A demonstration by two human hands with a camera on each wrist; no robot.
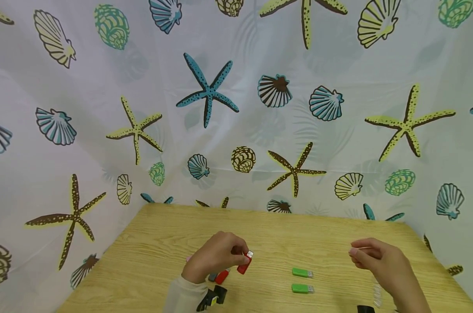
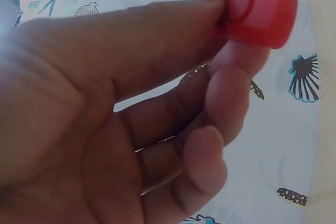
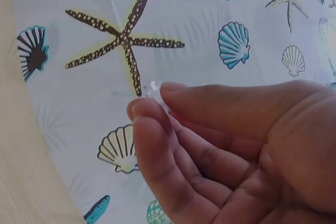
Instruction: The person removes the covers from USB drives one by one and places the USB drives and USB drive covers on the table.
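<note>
My left hand (image 1: 219, 255) pinches a red USB stick (image 1: 243, 266) between thumb and fingers above the table, its metal plug pointing up. In the left wrist view, the red body (image 2: 265, 14) sticks out past the thumb tip. My right hand (image 3: 210, 145) is raised at the right, pinching a small clear plastic piece (image 3: 154, 92) with an arrow mark; the fingertips partly hide it. Between the hands lie two green USB sticks (image 1: 301, 273), one nearer than the other, plugs facing right. Beside the left wrist, another red USB stick (image 1: 222, 276) rests on the table.
A dark stick (image 1: 213, 277) and a bit of something pink (image 1: 188, 258) show beside the left arm, mostly hidden. Several clear pieces (image 1: 377, 295) lie in a row by the right forearm. A shell-patterned curtain (image 1: 236, 130) surrounds the wooden table (image 1: 275, 234).
</note>
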